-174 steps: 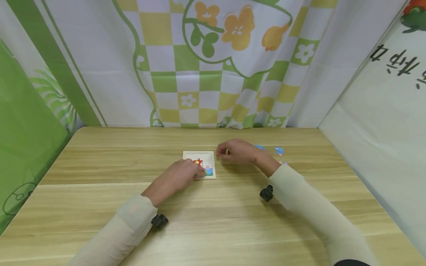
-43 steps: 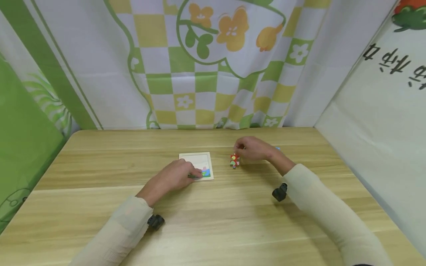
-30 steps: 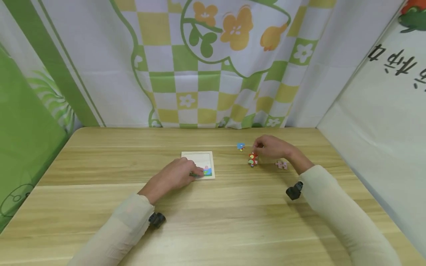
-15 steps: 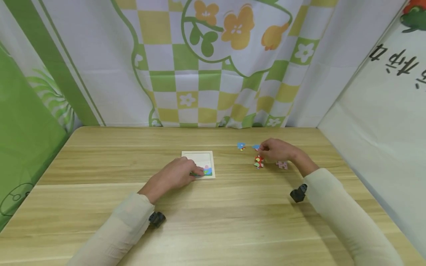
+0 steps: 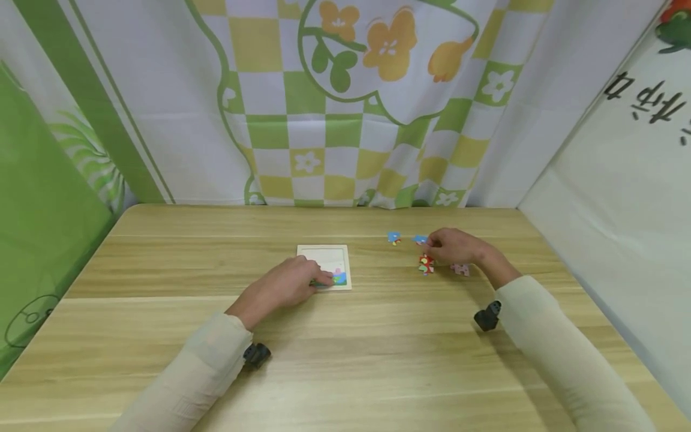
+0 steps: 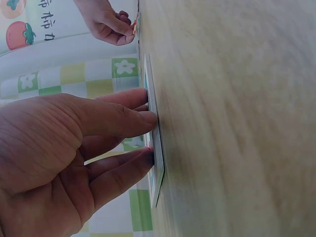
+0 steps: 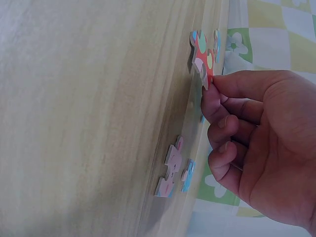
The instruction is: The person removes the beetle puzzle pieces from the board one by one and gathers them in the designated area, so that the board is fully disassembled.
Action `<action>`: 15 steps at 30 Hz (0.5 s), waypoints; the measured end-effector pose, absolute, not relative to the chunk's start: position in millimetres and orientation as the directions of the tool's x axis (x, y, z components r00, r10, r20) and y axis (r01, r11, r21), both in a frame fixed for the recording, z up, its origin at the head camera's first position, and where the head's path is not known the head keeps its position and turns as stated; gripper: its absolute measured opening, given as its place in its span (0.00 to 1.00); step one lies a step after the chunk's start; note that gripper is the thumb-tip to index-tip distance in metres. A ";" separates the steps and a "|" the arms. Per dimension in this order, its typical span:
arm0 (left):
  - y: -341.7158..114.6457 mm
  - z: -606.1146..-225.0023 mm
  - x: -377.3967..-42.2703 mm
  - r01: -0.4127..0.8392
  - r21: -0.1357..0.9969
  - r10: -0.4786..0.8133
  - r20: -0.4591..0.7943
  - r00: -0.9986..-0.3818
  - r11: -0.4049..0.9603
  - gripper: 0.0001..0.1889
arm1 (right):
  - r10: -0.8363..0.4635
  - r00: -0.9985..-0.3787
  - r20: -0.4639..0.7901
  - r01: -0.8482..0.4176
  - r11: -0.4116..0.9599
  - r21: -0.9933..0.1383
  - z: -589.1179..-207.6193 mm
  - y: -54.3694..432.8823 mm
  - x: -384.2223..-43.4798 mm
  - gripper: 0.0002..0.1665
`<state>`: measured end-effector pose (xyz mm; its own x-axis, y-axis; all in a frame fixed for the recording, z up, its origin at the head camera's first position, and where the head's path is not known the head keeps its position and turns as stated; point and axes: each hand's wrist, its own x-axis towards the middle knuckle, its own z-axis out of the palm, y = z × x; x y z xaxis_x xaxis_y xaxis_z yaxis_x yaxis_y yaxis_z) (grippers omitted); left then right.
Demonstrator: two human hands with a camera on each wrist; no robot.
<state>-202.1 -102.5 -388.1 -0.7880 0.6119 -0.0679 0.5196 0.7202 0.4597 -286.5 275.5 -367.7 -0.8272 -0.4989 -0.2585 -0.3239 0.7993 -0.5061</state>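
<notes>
My left hand point(image 5: 286, 282) holds a small square puzzle tray point(image 5: 348, 264) at its near edge, the thumb at the rim and fingertips on top. In the tray's lower right lies a blue-and-green puzzle piece point(image 5: 339, 278); my fingers hide part of the inside. My right hand point(image 5: 457, 246) pinches a red puzzle piece point(image 5: 426, 264) with yellow and green spots between thumb and index finger. In the right wrist view this red piece point(image 7: 201, 53) stands tilted at the table surface, its far end close to the wood.
Two blue pieces, one on the left point(image 5: 394, 237) and one beside my right fingertips point(image 5: 420, 239), lie behind the red one. A pink piece point(image 5: 460, 269) lies under my right wrist. Another blue piece point(image 7: 188, 175) shows in the right wrist view. A checkered curtain point(image 5: 340, 132) hangs behind the table.
The red piece, seen in the tray at first, is now well to its right in my right hand's pinch. Lately that hand has slid further right. My left hand stays at the tray.
</notes>
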 end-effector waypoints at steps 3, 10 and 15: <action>-102.8 -388.8 -202.5 0.522 0.455 0.612 -0.065 -0.788 0.721 0.19 | -0.507 -0.827 -0.242 -0.341 0.796 -0.501 -369.2 275.4 -287.6 0.14; -104.3 -388.6 -202.5 0.538 0.433 0.621 -0.065 -0.781 0.723 0.19 | -0.493 -0.842 -0.217 -0.337 0.796 -0.503 -374.3 277.4 -289.7 0.12; -106.3 -387.3 -202.1 0.561 0.407 0.631 -0.050 -0.774 0.721 0.20 | -0.488 -0.849 -0.205 -0.332 0.792 -0.512 -373.1 280.8 -288.6 0.11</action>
<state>-202.1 -106.3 -387.3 -0.7740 0.6312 -0.0498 0.5614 0.7206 0.4070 -288.6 280.8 -373.1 -0.8486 -0.4878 -0.2047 -0.3318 0.7922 -0.5122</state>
